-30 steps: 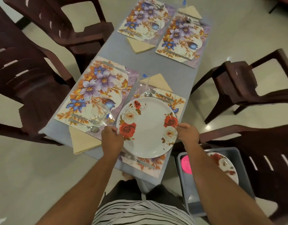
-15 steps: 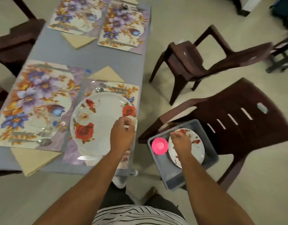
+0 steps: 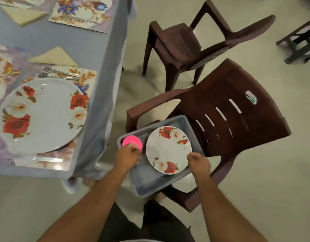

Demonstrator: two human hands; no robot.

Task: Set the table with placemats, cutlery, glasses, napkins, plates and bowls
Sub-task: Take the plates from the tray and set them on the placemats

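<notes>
**Both hands at the grey bin on the chair**

A grey bin (image 3: 170, 179) stands on the seat of a dark brown chair (image 3: 238, 109), just beside the table (image 3: 91, 41). In the bin lies a plate with red roses (image 3: 168, 149), and at its left side there is a pink bowl (image 3: 132, 140).

The right hand (image 3: 198, 162) is at the near right edge of this plate. Its fingers are curled and they seem to pinch the rim, but the contact itself is hidden under the knuckles. The left hand (image 3: 127, 156) is over the near side of the pink bowl, with the fingers bent together. I cannot tell if they hold the bowl or only touch it, because the hand covers that part.

On the table, a bigger plate with red and white roses (image 3: 42, 116) lies on a placemat with flowers (image 3: 84, 77). Behind this plate, on the same placemat, a fork (image 3: 61, 72) and a spoon (image 3: 58, 76) lie side by side. A knife (image 3: 47, 159) lies on the near side of the plate. A folded beige napkin (image 3: 54, 57) is just behind the placemat. Farther away there is a second placemat (image 3: 81, 14) and another beige napkin (image 3: 23, 14) to its left.

A second brown chair (image 3: 191, 42) stands behind the first one, turned away from the table.
</notes>
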